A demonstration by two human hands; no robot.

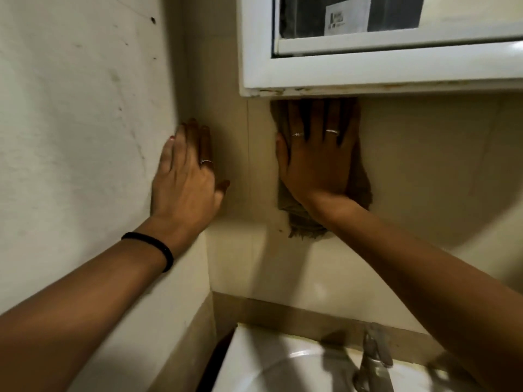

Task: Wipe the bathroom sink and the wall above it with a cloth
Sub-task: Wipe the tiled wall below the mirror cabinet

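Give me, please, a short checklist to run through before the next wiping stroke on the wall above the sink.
1. Cloth flat under the right hand: ok, the palm and spread fingers press it to the wall.
2. Room to move upward: not ok, the fingertips already reach the underside of the white frame.
3. Room downward: ok, bare wall lies between the cloth and the sink.
4. Left hand steadying: ok, it rests flat in the corner by the side wall.
5. Tap clear of the arm: ok.
6. Cloth damp or dry: cannot tell.
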